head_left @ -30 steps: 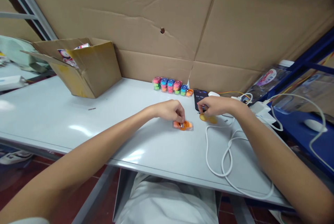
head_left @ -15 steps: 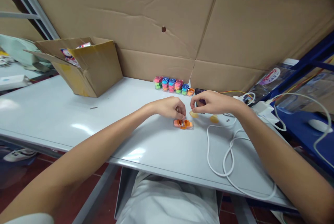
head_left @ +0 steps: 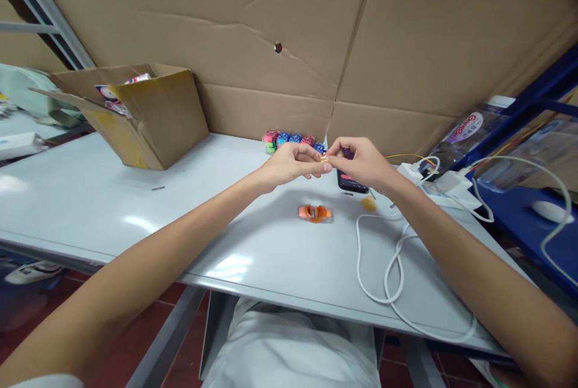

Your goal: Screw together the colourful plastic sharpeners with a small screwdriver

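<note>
My left hand (head_left: 291,166) and my right hand (head_left: 359,162) meet fingertip to fingertip above the table, in front of a row of small coloured pieces. Between their fingertips they pinch a small yellowish piece (head_left: 324,159), mostly covered by the fingers. Below them on the table lies an orange plastic piece (head_left: 315,213) with curved, ring-like parts in a clear casing. A flat yellow disc (head_left: 368,203) rests to its right. The pink, blue and green stacked pieces (head_left: 271,140) at the back are partly hidden by my hands.
A phone (head_left: 351,183) lies beneath my right hand. A white cable (head_left: 386,300) loops over the right side of the white table (head_left: 253,243), near a power strip (head_left: 454,192). An open cardboard box (head_left: 167,117) stands at left; a plastic bottle (head_left: 469,129) is at right.
Both hands have moved up and come together. The yellow disc that lay under my right hand is gone from the table, and a yellowish piece is now between my fingers. My left hand left the orange piece.
</note>
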